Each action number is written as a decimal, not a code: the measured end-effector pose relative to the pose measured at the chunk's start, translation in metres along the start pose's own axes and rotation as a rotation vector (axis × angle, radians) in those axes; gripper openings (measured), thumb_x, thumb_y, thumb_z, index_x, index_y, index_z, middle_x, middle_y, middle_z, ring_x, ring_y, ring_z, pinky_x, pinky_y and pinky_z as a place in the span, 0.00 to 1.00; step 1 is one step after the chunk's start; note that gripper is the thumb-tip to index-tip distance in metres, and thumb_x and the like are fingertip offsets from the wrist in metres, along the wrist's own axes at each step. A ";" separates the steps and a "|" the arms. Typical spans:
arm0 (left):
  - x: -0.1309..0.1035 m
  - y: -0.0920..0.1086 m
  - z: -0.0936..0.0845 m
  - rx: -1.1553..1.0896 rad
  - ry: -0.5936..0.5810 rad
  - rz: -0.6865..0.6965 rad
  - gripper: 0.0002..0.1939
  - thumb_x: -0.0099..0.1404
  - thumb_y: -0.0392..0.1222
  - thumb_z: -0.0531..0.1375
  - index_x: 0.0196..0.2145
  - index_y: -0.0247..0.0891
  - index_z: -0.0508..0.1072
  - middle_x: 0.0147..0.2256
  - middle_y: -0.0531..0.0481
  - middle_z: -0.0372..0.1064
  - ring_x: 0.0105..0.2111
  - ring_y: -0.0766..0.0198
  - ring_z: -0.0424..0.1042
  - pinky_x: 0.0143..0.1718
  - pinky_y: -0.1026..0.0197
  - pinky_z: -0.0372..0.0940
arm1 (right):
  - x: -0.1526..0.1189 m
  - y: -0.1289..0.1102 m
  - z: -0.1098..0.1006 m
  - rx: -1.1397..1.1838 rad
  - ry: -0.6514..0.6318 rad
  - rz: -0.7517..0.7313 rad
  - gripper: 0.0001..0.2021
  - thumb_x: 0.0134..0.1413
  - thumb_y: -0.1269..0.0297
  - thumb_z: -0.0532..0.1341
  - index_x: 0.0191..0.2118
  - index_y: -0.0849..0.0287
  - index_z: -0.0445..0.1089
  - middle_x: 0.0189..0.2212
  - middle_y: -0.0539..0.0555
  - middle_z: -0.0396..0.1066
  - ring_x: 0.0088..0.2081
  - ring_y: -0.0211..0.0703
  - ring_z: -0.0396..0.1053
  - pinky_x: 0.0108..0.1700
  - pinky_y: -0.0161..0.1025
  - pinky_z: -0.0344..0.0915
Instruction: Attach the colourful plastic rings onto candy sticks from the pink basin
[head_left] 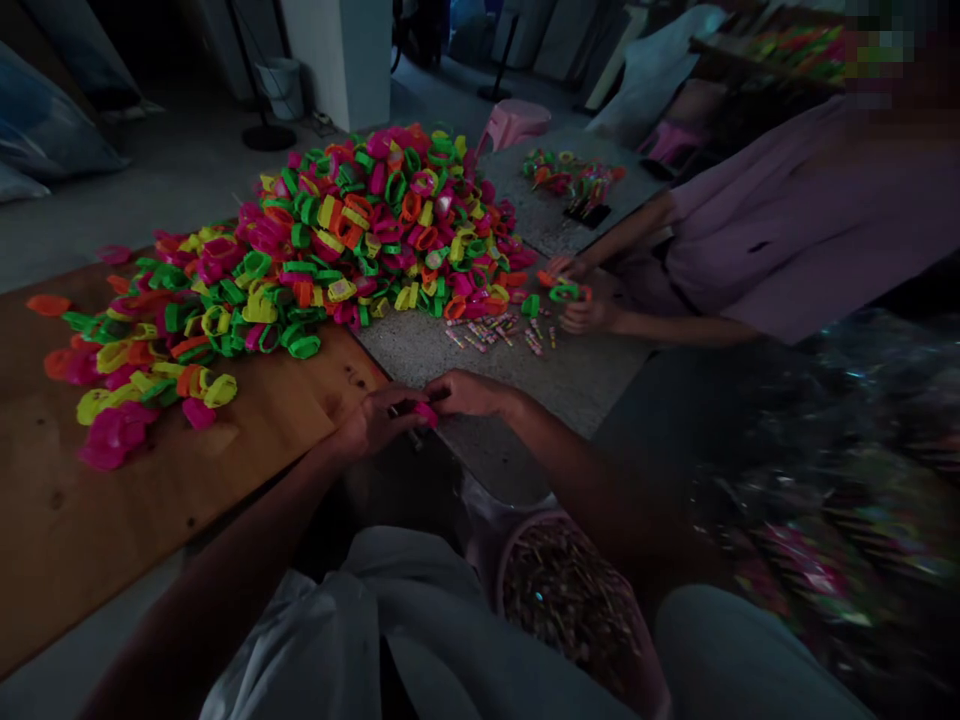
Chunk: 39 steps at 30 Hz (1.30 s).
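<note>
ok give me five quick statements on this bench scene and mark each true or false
1. The person's left hand and right hand meet at a small pink piece. True.
2. The colourful pile lies wholly on the wooden board. False: it also covers part of the grey tabletop.
3. The co-worker's hands have nothing at the fingers. False: they are at green and orange pieces.
4. The pink tub holds many slender pieces. True.
5. The bucket near the column is bright red. False: it is pale.
</note>
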<state>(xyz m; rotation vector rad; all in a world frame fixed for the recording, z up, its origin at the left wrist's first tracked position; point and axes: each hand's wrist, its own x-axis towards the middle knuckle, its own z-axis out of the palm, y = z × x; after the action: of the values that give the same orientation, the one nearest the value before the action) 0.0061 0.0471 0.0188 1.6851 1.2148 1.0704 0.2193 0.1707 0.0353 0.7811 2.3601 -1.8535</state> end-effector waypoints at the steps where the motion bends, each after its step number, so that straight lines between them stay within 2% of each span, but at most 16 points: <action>1: -0.002 -0.001 0.002 -0.013 0.023 -0.054 0.19 0.67 0.56 0.68 0.47 0.39 0.82 0.43 0.45 0.79 0.42 0.59 0.77 0.44 0.59 0.72 | 0.002 0.003 0.001 0.042 -0.004 0.009 0.15 0.52 0.57 0.67 0.41 0.61 0.80 0.25 0.46 0.72 0.26 0.35 0.65 0.31 0.33 0.60; 5: -0.010 -0.002 0.015 -0.178 0.096 -0.348 0.29 0.65 0.56 0.67 0.59 0.39 0.75 0.45 0.44 0.79 0.40 0.57 0.78 0.32 0.62 0.73 | 0.007 0.014 0.010 0.156 0.100 0.057 0.15 0.52 0.57 0.68 0.42 0.61 0.79 0.26 0.47 0.75 0.25 0.34 0.68 0.29 0.31 0.62; 7: -0.014 0.000 0.023 -0.236 0.100 -0.420 0.29 0.67 0.55 0.65 0.60 0.38 0.73 0.43 0.45 0.79 0.36 0.60 0.78 0.29 0.64 0.72 | 0.008 0.016 0.018 0.161 0.130 0.097 0.13 0.54 0.57 0.68 0.41 0.61 0.79 0.23 0.46 0.73 0.23 0.33 0.67 0.27 0.30 0.61; 10: -0.016 -0.002 0.033 -0.143 0.139 -0.466 0.19 0.72 0.51 0.57 0.52 0.37 0.75 0.35 0.49 0.77 0.28 0.64 0.75 0.27 0.66 0.70 | 0.008 0.015 0.021 0.099 0.088 0.168 0.12 0.60 0.56 0.67 0.41 0.60 0.79 0.23 0.47 0.75 0.22 0.33 0.68 0.25 0.29 0.60; 12: -0.017 -0.007 0.037 -0.018 0.197 -0.508 0.13 0.73 0.47 0.54 0.45 0.38 0.75 0.30 0.51 0.75 0.26 0.65 0.74 0.25 0.66 0.67 | 0.007 0.013 0.013 -0.015 0.143 0.207 0.11 0.65 0.59 0.64 0.41 0.60 0.80 0.28 0.50 0.78 0.23 0.35 0.70 0.27 0.30 0.61; 13: -0.017 -0.010 0.038 0.026 0.217 -0.533 0.12 0.73 0.45 0.53 0.43 0.38 0.73 0.29 0.52 0.74 0.26 0.64 0.74 0.25 0.66 0.66 | 0.006 0.012 0.006 -0.112 0.240 0.221 0.10 0.66 0.61 0.62 0.41 0.60 0.80 0.31 0.52 0.80 0.25 0.36 0.72 0.29 0.31 0.62; 16: -0.015 -0.018 0.039 0.067 0.208 -0.597 0.09 0.74 0.41 0.50 0.42 0.40 0.69 0.26 0.52 0.74 0.23 0.63 0.74 0.25 0.64 0.66 | 0.005 0.016 -0.023 -0.521 0.700 0.295 0.12 0.69 0.65 0.58 0.43 0.60 0.80 0.40 0.58 0.82 0.37 0.43 0.77 0.40 0.35 0.66; 17: -0.014 -0.020 0.040 0.093 0.197 -0.603 0.08 0.74 0.41 0.50 0.42 0.40 0.69 0.26 0.52 0.73 0.23 0.62 0.74 0.26 0.64 0.66 | 0.005 0.018 -0.032 -0.647 0.815 0.339 0.12 0.69 0.66 0.58 0.45 0.60 0.80 0.43 0.60 0.81 0.42 0.47 0.77 0.43 0.37 0.67; 19: -0.011 -0.021 0.042 0.214 0.196 -0.578 0.07 0.74 0.41 0.52 0.42 0.39 0.69 0.27 0.51 0.74 0.26 0.61 0.76 0.31 0.62 0.68 | 0.005 0.026 -0.046 -0.816 0.894 0.444 0.14 0.69 0.65 0.57 0.49 0.60 0.80 0.47 0.64 0.81 0.47 0.52 0.77 0.47 0.41 0.67; 23: -0.004 -0.017 0.046 0.481 0.199 -0.506 0.05 0.73 0.39 0.56 0.40 0.38 0.71 0.34 0.44 0.77 0.36 0.57 0.79 0.42 0.60 0.69 | 0.005 0.039 -0.055 -0.901 0.831 0.543 0.15 0.69 0.65 0.57 0.48 0.62 0.80 0.47 0.68 0.80 0.47 0.57 0.78 0.47 0.44 0.67; 26: -0.001 -0.011 0.049 0.573 0.151 -0.506 0.07 0.75 0.38 0.54 0.43 0.37 0.72 0.38 0.41 0.79 0.41 0.55 0.80 0.46 0.59 0.69 | 0.003 0.042 -0.048 -0.850 0.879 0.513 0.13 0.67 0.64 0.58 0.45 0.62 0.80 0.44 0.67 0.81 0.46 0.57 0.77 0.48 0.44 0.67; 29: 0.000 -0.006 0.049 0.666 0.064 -0.506 0.10 0.77 0.38 0.52 0.49 0.35 0.71 0.44 0.38 0.79 0.45 0.54 0.81 0.48 0.58 0.70 | 0.001 0.039 -0.029 -0.605 0.968 0.343 0.09 0.64 0.65 0.60 0.45 0.61 0.77 0.39 0.61 0.81 0.41 0.50 0.77 0.45 0.40 0.67; 31: 0.001 -0.002 0.049 0.727 -0.006 -0.533 0.13 0.78 0.39 0.51 0.53 0.33 0.70 0.46 0.36 0.79 0.46 0.52 0.81 0.48 0.57 0.70 | -0.001 0.037 -0.011 -0.350 0.902 0.175 0.09 0.63 0.64 0.61 0.45 0.59 0.73 0.36 0.55 0.80 0.34 0.44 0.75 0.40 0.37 0.66; 33: 0.002 0.002 0.048 0.786 -0.069 -0.577 0.16 0.79 0.42 0.49 0.56 0.33 0.69 0.45 0.36 0.79 0.46 0.50 0.81 0.48 0.56 0.71 | -0.004 0.036 0.008 -0.186 0.770 0.035 0.08 0.63 0.62 0.61 0.44 0.57 0.71 0.33 0.51 0.78 0.31 0.41 0.72 0.36 0.35 0.65; 35: 0.003 0.005 0.047 0.835 -0.111 -0.605 0.18 0.80 0.45 0.47 0.57 0.33 0.69 0.44 0.36 0.80 0.46 0.49 0.82 0.47 0.55 0.72 | -0.005 0.036 0.022 -0.221 0.684 -0.051 0.05 0.61 0.64 0.62 0.42 0.57 0.71 0.33 0.49 0.77 0.31 0.40 0.71 0.37 0.35 0.64; 39: 0.006 0.010 0.045 0.922 -0.134 -0.588 0.20 0.79 0.47 0.47 0.56 0.34 0.70 0.44 0.33 0.80 0.46 0.47 0.82 0.46 0.54 0.72 | -0.007 0.037 0.030 -0.616 0.634 -0.159 0.03 0.60 0.71 0.64 0.39 0.58 0.74 0.38 0.55 0.76 0.42 0.45 0.71 0.47 0.39 0.64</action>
<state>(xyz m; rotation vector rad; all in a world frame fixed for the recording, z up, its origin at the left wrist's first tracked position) 0.0522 0.0459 0.0137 1.7694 2.1138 -0.0058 0.2321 0.1467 -0.0042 1.2359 3.1811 -0.8445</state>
